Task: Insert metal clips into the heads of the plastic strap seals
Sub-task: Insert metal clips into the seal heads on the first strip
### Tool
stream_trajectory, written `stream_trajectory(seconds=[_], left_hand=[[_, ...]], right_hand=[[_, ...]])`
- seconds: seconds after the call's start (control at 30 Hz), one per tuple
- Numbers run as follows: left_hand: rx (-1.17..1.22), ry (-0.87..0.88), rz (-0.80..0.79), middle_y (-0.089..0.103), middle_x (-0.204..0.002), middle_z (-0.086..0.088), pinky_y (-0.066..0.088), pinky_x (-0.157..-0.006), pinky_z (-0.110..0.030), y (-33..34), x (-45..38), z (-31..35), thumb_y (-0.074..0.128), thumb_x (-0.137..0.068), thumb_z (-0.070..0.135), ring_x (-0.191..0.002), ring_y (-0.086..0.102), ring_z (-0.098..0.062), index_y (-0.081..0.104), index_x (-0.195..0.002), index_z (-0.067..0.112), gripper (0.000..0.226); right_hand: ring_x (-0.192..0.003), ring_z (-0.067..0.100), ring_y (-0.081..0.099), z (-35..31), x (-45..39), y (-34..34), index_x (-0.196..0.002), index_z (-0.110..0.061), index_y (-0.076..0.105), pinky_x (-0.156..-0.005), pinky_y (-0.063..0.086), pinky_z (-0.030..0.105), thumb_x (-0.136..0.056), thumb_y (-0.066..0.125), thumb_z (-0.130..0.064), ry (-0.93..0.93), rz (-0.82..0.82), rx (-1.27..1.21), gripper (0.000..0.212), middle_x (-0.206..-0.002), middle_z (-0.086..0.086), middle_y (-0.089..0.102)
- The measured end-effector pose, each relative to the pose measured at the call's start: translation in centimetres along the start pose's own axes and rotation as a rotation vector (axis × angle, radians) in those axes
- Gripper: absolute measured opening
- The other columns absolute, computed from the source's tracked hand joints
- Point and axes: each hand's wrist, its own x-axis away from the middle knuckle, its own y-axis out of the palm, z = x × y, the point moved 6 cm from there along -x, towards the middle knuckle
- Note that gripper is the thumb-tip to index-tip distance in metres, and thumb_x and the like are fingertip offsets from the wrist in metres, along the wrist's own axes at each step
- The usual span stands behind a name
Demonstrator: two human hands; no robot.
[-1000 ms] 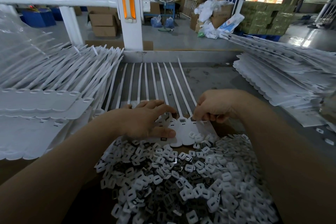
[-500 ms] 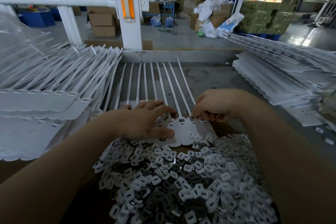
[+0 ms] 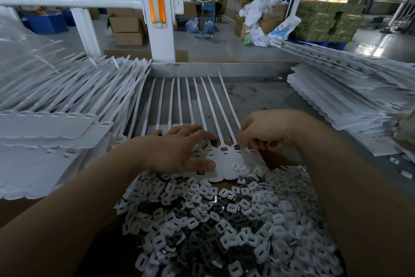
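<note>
Two hands: left hand (image 3: 179, 151) lies flat, released, on strap seals (image 3: 221, 160); right hand (image 3: 261, 130) grip pinches one.

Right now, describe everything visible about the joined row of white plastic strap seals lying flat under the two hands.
The joined row of white plastic strap seals lies flat on the grey metal worktable, its narrow tails fanning away toward the far rail. The rounded flag-shaped heads sit side by side, each with a small rectangular slot. The left hand presses down on the left heads with straight fingers; the right hand pinches at a head on the right. The near edges meet the heap of loose white and dark clips.
</note>
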Motion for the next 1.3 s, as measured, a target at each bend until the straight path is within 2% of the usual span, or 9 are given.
stream_trajectory(seconds=[0.13,0.27,0.43,0.7,0.83,0.97,1.1,1.2,1.3], left_hand=[[0.0,-0.002,-0.002,-0.007,-0.161,0.018,0.0,-0.116,-0.062,0.0,0.1,0.0,0.032,-0.071,0.083,-0.15,-0.006,-0.013,0.013,-0.144,0.057,0.079],[-0.011,-0.004,-0.008,-0.009,-0.161,0.019,0.0,-0.117,-0.061,0.1,0.0,-0.2,0.031,-0.073,0.082,-0.149,-0.007,-0.013,0.011,-0.144,0.058,0.077],[-0.008,0.005,-0.022,-0.01,-0.161,0.019,0.0,-0.117,-0.061,0.2,0.0,-0.3,0.028,-0.074,0.082,-0.149,-0.009,-0.011,0.009,-0.144,0.058,0.077],[-0.009,0.004,-0.031,-0.01,-0.161,0.02,0.0,-0.117,-0.06,0.1,0.0,-0.2,0.028,-0.073,0.082,-0.149,-0.009,-0.01,0.009,-0.145,0.057,0.078],[-0.011,-0.002,-0.029,-0.01,-0.161,0.019,0.0,-0.117,-0.06,0.2,0.0,-0.2,0.028,-0.073,0.082,-0.149,-0.009,-0.01,0.01,-0.145,0.057,0.079],[-0.011,-0.017,-0.03,-0.011,-0.162,0.017,0.0,-0.117,-0.061,0.1,0.2,0.0,0.027,-0.068,0.084,-0.149,-0.01,-0.012,0.009,-0.145,0.057,0.084],[-0.013,-0.019,-0.019,-0.01,-0.162,0.018,0.001,-0.116,-0.062,0.1,0.1,-0.1,0.027,-0.069,0.084,-0.149,-0.009,-0.012,0.01,-0.144,0.058,0.081],[-0.009,-0.018,-0.016,-0.01,-0.162,0.017,0.001,-0.116,-0.062,0.0,0.1,-0.1,0.027,-0.069,0.084,-0.149,-0.009,-0.012,0.01,-0.144,0.058,0.081],[-0.001,-0.009,-0.006,-0.01,-0.162,0.017,0.001,-0.117,-0.061,0.1,0.1,-0.1,0.027,-0.068,0.085,-0.149,-0.009,-0.012,0.01,-0.144,0.058,0.082]], right_hand=[[-0.041,0.009,0.036,-0.1,0.0,0.2,-0.072,-0.01,0.06,-0.037,0.028,0.015,-0.087,0.068,-0.018,0.015,-0.011,0.004,0.018,-0.051,-0.001,0.048],[-0.037,0.007,0.036,-0.3,0.2,0.2,-0.083,-0.008,0.062,-0.035,0.027,0.016,-0.086,0.069,-0.016,0.004,-0.004,0.061,0.011,-0.052,-0.001,0.047],[-0.04,0.009,0.035,0.0,0.2,0.1,-0.07,-0.011,0.057,-0.037,0.026,0.015,-0.087,0.065,-0.014,0.015,-0.004,0.002,0.019,-0.05,-0.001,0.048],[-0.04,0.009,0.037,0.0,0.1,0.0,-0.076,-0.01,0.059,-0.036,0.026,0.016,-0.088,0.065,-0.014,-0.003,-0.005,0.041,0.013,-0.052,-0.001,0.049],[-0.042,0.007,0.045,-1.0,0.4,-0.2,-0.084,-0.009,0.064,-0.036,0.033,0.017,-0.084,0.069,-0.008,-0.15,0.082,0.044,0.004,-0.055,0.0,0.058],[-0.072,0.01,0.062,-2.6,1.0,-0.3,-0.088,-0.029,0.069,-0.061,0.046,0.024,-0.08,0.076,-0.017,-0.306,0.153,0.226,0.015,-0.08,-0.005,0.067],[-0.072,0.0,0.062,-3.3,0.9,0.2,-0.08,-0.033,0.071,-0.059,0.043,0.019,-0.082,0.075,-0.019,-0.31,0.174,0.374,0.015,-0.075,-0.018,0.064],[-0.074,0.003,0.065,-3.5,0.7,0.2,-0.083,-0.029,0.075,-0.061,0.048,0.02,-0.083,0.074,-0.02,-0.303,0.195,0.401,0.009,-0.076,-0.016,0.069],[-0.066,0.003,0.063,-3.4,0.8,0.2,-0.074,-0.03,0.069,-0.052,0.044,0.017,-0.086,0.071,-0.022,-0.302,0.202,0.373,0.014,-0.072,-0.011,0.068]])
